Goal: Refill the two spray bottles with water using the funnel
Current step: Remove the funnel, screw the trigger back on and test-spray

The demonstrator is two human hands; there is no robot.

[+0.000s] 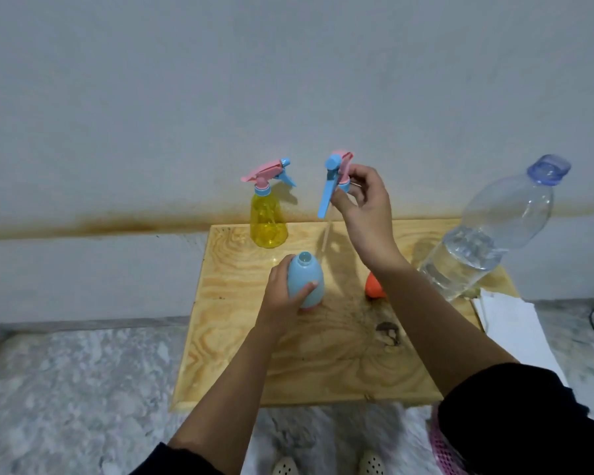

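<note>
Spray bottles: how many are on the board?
2. A yellow bottle stands at the back with its sprayer on. A blue bottle, open-necked, is held by the left hand; the right hand holds its sprayer head above.

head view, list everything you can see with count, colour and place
spray bottle: 1, yellow with pink and blue spray top, far side of board
open bottle: 1, light blue, no top, mid board
spray head: 1, blue and pink, lifted above board, clear tube hanging
water bottle: 1, clear with blue cap, partly full, right edge of board
orange object: 1, behind right forearm, likely the funnel
board: 1, light wood, on grey floor
white sheet: 1, right of board
left hand: grips open bottle
right hand: holds spray head
</note>
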